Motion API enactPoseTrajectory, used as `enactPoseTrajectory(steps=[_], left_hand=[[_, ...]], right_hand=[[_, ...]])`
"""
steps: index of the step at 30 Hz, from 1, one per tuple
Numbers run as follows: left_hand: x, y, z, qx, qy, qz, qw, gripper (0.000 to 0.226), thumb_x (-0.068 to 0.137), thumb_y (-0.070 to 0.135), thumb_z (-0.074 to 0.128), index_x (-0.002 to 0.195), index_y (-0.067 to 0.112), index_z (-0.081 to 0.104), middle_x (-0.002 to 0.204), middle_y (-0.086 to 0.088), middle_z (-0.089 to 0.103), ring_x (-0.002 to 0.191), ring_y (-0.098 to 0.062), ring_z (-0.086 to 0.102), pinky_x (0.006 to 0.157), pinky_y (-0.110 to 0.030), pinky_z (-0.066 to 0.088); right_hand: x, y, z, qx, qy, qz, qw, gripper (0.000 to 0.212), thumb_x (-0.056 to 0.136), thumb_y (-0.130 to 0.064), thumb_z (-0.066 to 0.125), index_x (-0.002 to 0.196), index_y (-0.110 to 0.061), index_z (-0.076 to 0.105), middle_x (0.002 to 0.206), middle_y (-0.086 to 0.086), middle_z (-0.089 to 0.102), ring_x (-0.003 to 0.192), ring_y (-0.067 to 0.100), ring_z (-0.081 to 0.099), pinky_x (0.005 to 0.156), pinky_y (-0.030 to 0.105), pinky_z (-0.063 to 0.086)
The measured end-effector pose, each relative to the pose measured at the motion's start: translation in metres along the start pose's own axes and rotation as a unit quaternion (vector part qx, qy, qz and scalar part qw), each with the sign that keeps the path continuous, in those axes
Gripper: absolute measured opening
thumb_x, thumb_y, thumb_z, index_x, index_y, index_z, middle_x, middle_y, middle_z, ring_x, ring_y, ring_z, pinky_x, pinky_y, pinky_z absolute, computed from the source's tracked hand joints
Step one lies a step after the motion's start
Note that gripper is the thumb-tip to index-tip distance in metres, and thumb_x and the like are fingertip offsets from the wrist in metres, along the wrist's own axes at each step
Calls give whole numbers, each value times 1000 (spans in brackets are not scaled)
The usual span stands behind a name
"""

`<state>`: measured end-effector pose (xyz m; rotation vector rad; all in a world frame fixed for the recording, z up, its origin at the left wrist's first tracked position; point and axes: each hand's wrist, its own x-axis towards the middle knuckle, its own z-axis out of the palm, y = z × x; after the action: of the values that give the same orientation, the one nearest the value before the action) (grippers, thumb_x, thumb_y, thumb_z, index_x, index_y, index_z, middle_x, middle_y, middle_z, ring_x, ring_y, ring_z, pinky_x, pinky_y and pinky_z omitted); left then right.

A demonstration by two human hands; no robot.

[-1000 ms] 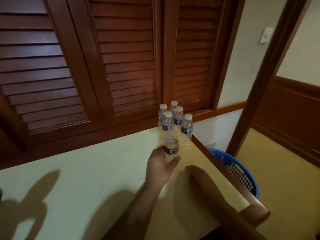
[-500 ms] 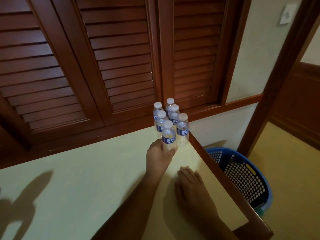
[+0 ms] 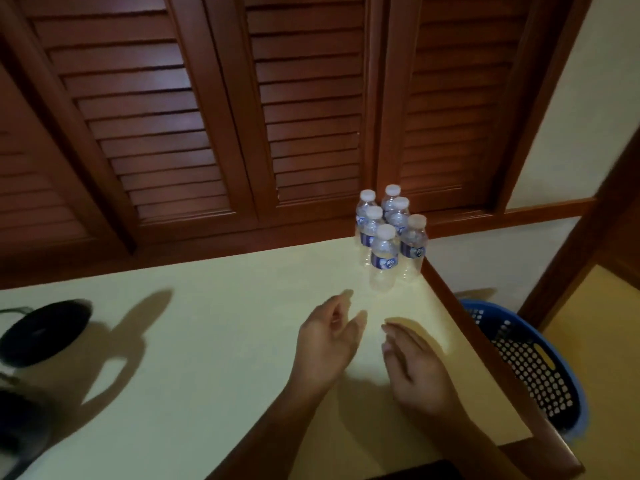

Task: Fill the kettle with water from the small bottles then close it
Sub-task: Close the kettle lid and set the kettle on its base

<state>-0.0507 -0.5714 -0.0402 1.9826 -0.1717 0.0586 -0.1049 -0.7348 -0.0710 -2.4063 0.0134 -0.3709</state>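
Note:
Several small clear water bottles with white caps and blue labels stand in a cluster at the table's far right corner; the nearest bottle [image 3: 383,258] stands a little in front of the rest. My left hand [image 3: 329,344] hovers just short of it, fingers loosely curled, holding nothing. Beside it, nearer the table's right edge, my right hand [image 3: 414,365] is flat and empty, fingers together. At the far left sits a round black object [image 3: 43,330], possibly the kettle's base, and a dark shape [image 3: 20,431] at the lower left edge is too cut off to identify.
The pale yellow table [image 3: 207,341] has a wooden rim along its right side. A blue perforated plastic basket [image 3: 530,362] stands on the floor to the right. Brown louvred shutters [image 3: 304,109] run along the wall behind the table.
My left hand has let go of the nearest bottle and drawn back from it. The view has swung left and down, bringing the black objects at the left into sight.

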Motion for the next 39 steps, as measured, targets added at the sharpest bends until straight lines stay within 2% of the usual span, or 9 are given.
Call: enactPoseTrajectory(steps=[3, 6, 8, 18, 22, 27, 32, 35, 39], left_hand=[[-42, -2, -35, -22, 31, -8, 999, 25, 97, 26, 62, 121, 28, 69, 101, 12, 73, 97, -7, 70, 83, -14, 53], [-77, -7, -76, -49, 99, -24, 994, 37, 100, 6, 61, 112, 40, 68, 98, 19, 75, 95, 0, 71, 82, -9, 51], [-98, -13, -105, -51, 144, -28, 988, 41, 101, 5, 63, 116, 43, 65, 103, 25, 75, 100, 4, 71, 85, -8, 50], [-186, -22, -222, -6, 353, -34, 935, 33, 103, 16, 63, 134, 27, 65, 116, 12, 75, 112, 0, 69, 95, -20, 55], [-211, -16, -258, 19, 412, -30, 910, 33, 103, 15, 64, 133, 27, 66, 117, 16, 74, 110, 3, 68, 91, -14, 55], [-222, -13, -304, 20, 451, -9, 892, 27, 103, 12, 63, 124, 28, 68, 109, 17, 74, 106, -1, 69, 84, -14, 55], [-209, -28, -352, 14, 459, -8, 888, 19, 103, 20, 62, 117, 32, 64, 105, 21, 70, 101, 0, 68, 78, -20, 59], [-195, -44, -383, 26, 441, -4, 897, 19, 103, 21, 62, 113, 37, 65, 106, 24, 68, 105, 4, 64, 82, -18, 55], [-187, -71, -424, 53, 389, 9, 920, 18, 101, 23, 64, 109, 38, 69, 109, 23, 66, 112, 4, 58, 91, -25, 52]], right_hand=[[-8, -37, 12, 72, -23, -40, 996, 36, 102, -29, 51, 137, -26, 58, 138, -13, 58, 129, -1, 48, 108, 8, 26], [-18, -91, 29, 165, -48, -70, 983, 32, 101, -23, 55, 132, -27, 61, 130, -21, 59, 124, -9, 49, 103, 6, 32], [-25, -126, 41, 206, -77, -87, 972, 31, 101, -24, 55, 130, -28, 63, 127, -26, 59, 121, -10, 51, 99, 6, 36], [-57, -258, 88, 310, -233, -158, 908, 33, 102, -37, 49, 134, -38, 58, 125, -33, 57, 118, -14, 51, 96, 16, 43], [-64, -295, 105, 361, -251, -164, 883, 29, 102, -36, 50, 130, -40, 60, 124, -28, 60, 116, -14, 53, 95, 16, 44], [-61, -333, 124, 403, -232, -146, 873, 27, 102, -37, 52, 127, -42, 58, 123, -18, 62, 112, 5, 61, 94, 34, 53], [-50, -357, 146, 380, -206, -163, 887, 32, 101, -43, 52, 133, -40, 53, 132, -15, 58, 123, -2, 52, 103, 35, 48], [-50, -371, 159, 373, -194, -150, 895, 41, 98, -55, 47, 137, -45, 47, 137, -17, 54, 129, -2, 48, 104, 29, 43], [-59, -402, 182, 384, -121, -108, 909, 47, 100, -59, 37, 140, -37, 46, 120, -23, 62, 111, -11, 57, 87, 13, 48]])
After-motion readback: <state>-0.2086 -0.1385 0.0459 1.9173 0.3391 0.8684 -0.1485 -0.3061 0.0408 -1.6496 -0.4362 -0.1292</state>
